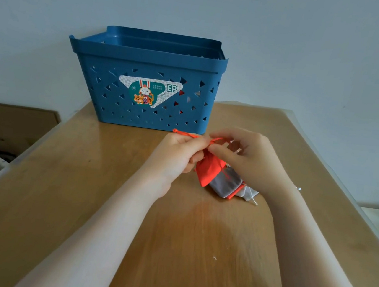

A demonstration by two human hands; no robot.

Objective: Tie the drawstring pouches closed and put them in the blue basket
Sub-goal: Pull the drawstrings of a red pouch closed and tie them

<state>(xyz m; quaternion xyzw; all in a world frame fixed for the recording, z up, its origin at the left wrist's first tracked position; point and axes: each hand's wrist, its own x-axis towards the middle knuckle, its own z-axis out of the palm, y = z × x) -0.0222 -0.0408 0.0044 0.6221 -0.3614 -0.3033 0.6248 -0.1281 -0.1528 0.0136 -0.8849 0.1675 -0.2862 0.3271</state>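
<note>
Orange pouch (209,169) held above counter (107,181), just before blue basket (148,78); left hand (177,156) and right hand (246,157) fingers pinching its drawstring (185,133). Knot probably unfinished; cord may slip if tension drops, leaving pouch open

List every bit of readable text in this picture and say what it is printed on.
"EP": white letters on the teal and white sticker on the front wall of the perforated blue plastic basket.
Small lines of print beside the sticker's cartoon rabbit figure: too small and blurred to read.
No other text is visible.
</note>
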